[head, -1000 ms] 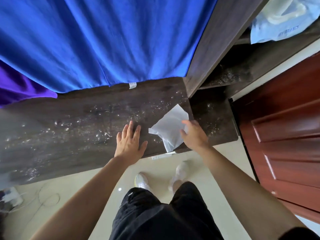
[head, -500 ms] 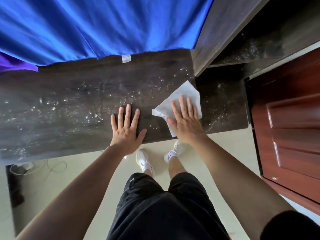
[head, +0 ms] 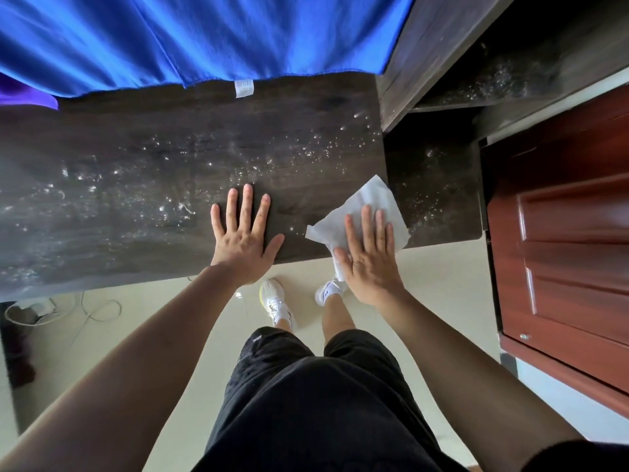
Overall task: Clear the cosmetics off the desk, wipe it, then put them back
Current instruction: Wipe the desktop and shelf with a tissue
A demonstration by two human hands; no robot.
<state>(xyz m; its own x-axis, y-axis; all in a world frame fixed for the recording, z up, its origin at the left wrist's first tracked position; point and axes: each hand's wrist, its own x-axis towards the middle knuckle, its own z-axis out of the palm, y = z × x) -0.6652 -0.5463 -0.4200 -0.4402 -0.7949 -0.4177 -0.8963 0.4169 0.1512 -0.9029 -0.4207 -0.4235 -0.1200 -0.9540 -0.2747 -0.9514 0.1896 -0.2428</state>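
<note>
The dark wood-grain bench lies bare leftward. Its front edge carries a white paper wipe, pressed under the flat right hand; the left hand rests flat alongside.

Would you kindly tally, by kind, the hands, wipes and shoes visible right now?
Hands: 2 (left hand, right hand)
Wipes: 1 (white wipe)
Shoes: 2 (left shoe, right shoe)
Total: 5

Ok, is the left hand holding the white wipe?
No, the left hand lies flat on the desk while the right hand presses the wipe.
</note>
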